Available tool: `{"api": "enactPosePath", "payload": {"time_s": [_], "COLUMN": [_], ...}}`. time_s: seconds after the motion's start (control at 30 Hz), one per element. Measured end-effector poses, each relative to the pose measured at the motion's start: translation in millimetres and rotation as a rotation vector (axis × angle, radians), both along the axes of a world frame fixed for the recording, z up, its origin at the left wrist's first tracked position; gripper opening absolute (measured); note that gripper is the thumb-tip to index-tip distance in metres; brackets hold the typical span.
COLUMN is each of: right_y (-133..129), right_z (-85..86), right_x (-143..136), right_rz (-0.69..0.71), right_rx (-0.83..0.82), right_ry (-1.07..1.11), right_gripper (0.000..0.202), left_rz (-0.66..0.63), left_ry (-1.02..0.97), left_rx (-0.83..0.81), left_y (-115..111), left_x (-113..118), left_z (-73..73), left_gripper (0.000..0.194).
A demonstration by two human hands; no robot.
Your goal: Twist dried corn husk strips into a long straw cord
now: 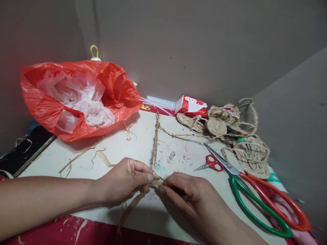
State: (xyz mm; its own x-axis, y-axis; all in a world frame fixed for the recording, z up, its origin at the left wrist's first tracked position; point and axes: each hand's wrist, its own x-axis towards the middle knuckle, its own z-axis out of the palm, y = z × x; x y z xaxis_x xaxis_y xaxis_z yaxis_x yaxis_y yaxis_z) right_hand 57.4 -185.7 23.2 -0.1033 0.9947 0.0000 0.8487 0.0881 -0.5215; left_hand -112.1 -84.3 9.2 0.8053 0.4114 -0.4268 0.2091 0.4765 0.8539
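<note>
A thin braid of dried plant fiber (155, 146) runs down the white board toward me, its lower end between my hands. My left hand (135, 178) pinches that end between thumb and fingers. Closed on a flat, pale fiber strand (156, 182) beside it, my right hand (186, 190) sits just to the right. A wider tan strip (131, 207) hangs below my left fingers. From the braid's upper part, a thin twisted cord (184, 135) stretches right to a heap of coiled braided fiber (217, 126).
A red plastic bag (117, 81) with white plastic inside stands at the back left. Small red scissors (211, 163) and large shears with red and green handles (236, 180) lie right. A red tissue pack (190, 105) is against the wall. Loose fiber scraps (103, 158) lie left.
</note>
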Motion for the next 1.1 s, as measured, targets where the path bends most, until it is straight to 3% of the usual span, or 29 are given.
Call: {"api": "enactPosePath", "payload": {"time_s": [0.1,0.27,0.6,0.7,0.77,0.9,0.97,1.1], "right_y": [-3,-4,0,0,1,5,7,8], "right_z": [-1.6,1.0,0.9,-1.7,-3.3,-5.2,-6.1,-7.2], "right_x": [0,-2,1,-1,-4,-10,-11,-10], "right_rz": [0.038,-0.018,-0.025,-0.052,-0.053,0.007,0.001,0.002], "right_rx": [-0.035,0.079,0.123,0.235,0.28,-0.015,-0.154,-0.236], "right_ry": [-0.016,-0.046,-0.107,-0.195,-0.186,-0.012,0.04,0.065], "right_gripper": [0.025,0.03,0.029,0.014,0.024,0.011,0.02,0.026], "left_rz": [-0.018,-0.013,-0.012,-0.005,-0.008,-0.017,-0.018,-0.015], "left_ry": [0.005,0.001,0.014,0.005,-0.012,-0.016,-0.001,0.015], "left_rx": [-0.025,-0.026,-0.057,-0.008,0.016,0.028,0.029,-0.024], "left_y": [0,0,0,-1,-1,-2,-2,-1], "left_x": [0,0,1,1,2,3,4,4], "left_z": [0.2,-1.1,1.0,2.6,2.6,2.4,3.2,5.4], "left_gripper": [0.023,0.021,0.02,0.018,0.018,0.02,0.02,0.02]}}
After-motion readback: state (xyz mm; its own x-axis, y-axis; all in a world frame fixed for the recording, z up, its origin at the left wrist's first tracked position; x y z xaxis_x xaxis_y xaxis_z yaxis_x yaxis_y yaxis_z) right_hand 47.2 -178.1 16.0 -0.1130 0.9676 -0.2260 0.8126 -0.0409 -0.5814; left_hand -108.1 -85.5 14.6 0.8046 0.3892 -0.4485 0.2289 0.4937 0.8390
